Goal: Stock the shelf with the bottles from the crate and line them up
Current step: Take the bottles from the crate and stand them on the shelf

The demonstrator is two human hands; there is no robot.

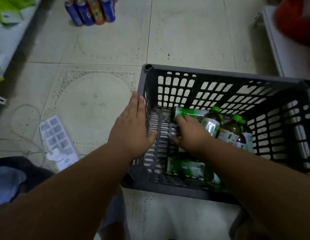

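Fingers (181, 120) around a green-labelled bottle (188, 113) inside the crate (220, 73)

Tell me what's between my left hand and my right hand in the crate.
In the head view, the crate's slatted side wall separates them: the left hand lies flat on its outside, and the right hand grips a green-labelled bottle inside.

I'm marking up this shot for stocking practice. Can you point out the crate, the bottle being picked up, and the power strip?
crate (220, 73): head view, on its far rim.
bottle (188, 112): head view, on its green label, above the right hand (190, 134).
power strip (55, 132): head view, on its socket face.
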